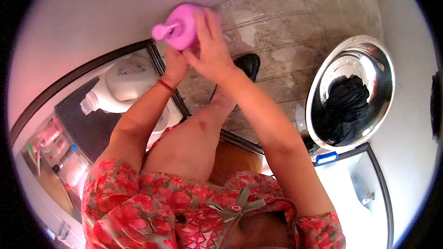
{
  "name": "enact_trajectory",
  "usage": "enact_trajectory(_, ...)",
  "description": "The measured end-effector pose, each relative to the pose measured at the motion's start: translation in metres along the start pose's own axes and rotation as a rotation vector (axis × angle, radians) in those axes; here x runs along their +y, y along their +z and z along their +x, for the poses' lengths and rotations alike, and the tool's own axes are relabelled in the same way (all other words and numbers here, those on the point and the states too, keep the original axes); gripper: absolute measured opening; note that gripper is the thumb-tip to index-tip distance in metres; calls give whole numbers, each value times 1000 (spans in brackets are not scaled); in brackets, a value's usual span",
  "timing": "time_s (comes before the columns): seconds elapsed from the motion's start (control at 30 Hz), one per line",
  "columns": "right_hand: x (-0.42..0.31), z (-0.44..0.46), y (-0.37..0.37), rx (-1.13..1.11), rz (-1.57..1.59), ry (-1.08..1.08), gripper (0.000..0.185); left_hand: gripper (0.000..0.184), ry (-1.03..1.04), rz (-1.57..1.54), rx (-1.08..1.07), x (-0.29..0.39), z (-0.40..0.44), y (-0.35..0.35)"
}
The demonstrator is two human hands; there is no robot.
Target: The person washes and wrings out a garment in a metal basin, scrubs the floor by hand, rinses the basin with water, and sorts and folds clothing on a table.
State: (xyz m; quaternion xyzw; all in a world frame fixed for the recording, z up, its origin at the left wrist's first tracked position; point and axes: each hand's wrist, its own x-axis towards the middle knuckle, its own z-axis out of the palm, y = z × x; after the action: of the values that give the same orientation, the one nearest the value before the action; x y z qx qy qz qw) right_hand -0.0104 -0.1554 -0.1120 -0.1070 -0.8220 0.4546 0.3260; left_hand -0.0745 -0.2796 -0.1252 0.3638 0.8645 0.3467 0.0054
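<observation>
A pink plastic bottle (187, 23) with a knob-like pink end pointing left is held out near the wall in the upper middle. My right hand (210, 53) is closed on its right side, with the fingers laid along the pink surface. My left hand (176, 66), with a red beaded bracelet (166, 85) at the wrist, grips the bottle from below; most of its fingers are hidden behind it. The two hands are close together, the right thumb near the left hand.
On the right, a shiny metal basin (310, 106) holds wet-looking black cloth (347, 103). A blue brush (326, 157) lies by its lower edge. A large white jug (124, 83) and small toiletries (50, 133) are at left. A black shoe (249, 66) stands on brown tiles (281, 27).
</observation>
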Motion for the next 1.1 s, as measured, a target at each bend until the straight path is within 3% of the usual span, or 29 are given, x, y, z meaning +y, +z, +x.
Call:
enact_trajectory(0.07,-3,-2,9,-231,242,-5,86,49,-301,-374,69,-17,-13,-8)
enact_trajectory(0.13,7,-4,13,-169,362,0,76,48,-346,-431,85,-23,-21,-7)
enact_trajectory(0.23,38,-7,14,-290,279,174,67,48,-470,-511,77,-13,-32,-2)
enact_trajectory(0.3,59,-7,10,-408,-191,17,57,49,-541,-533,44,4,-45,8)
enact_trajectory(0.37,77,-6,7,-421,-270,-81,55,55,-734,-594,-203,12,-56,24)
enact_trajectory(0.4,85,-5,8,-445,-347,-184,52,55,-721,-589,-225,17,-48,32)
enact_trajectory(0.47,98,2,15,-467,-360,-197,52,65,-428,-604,-179,27,-31,43)
enact_trajectory(0.5,98,8,14,-506,-365,-228,51,65,-414,-606,-196,25,-20,45)
enact_trajectory(0.57,101,18,11,-535,-379,-233,50,73,-122,-29,-161,17,11,54)
enact_trajectory(0.67,120,30,-10,-573,-428,-263,51,79,-17,142,-151,-1,49,95)
enact_trajectory(0.7,127,33,-21,-573,-462,-290,52,79,-23,138,-146,3,57,103)
enact_trajectory(0.77,147,47,-42,-507,-663,-218,47,81,-146,412,-247,20,74,113)
enact_trajectory(0.83,167,68,-74,-226,-869,-94,49,81,-276,467,-260,34,85,125)
enact_trajectory(0.87,186,78,-91,-184,-872,53,45,81,-400,524,-278,36,90,129)
enact_trajectory(0.9,196,86,-104,-140,-871,199,42,80,-357,642,-312,28,93,133)
enact_trajectory(0.93,183,89,-113,-143,-876,194,42,80,-360,636,-309,31,93,128)
enact_trajectory(1.0,162,91,-131,-306,-1105,274,40,79,-350,233,-102,33,94,117)
enact_trajectory(1.07,195,64,-89,-265,-843,65,44,78,-359,236,-44,13,90,122)
enact_trajectory(1.1,171,53,-76,-331,-790,-66,44,77,-356,246,4,6,91,126)
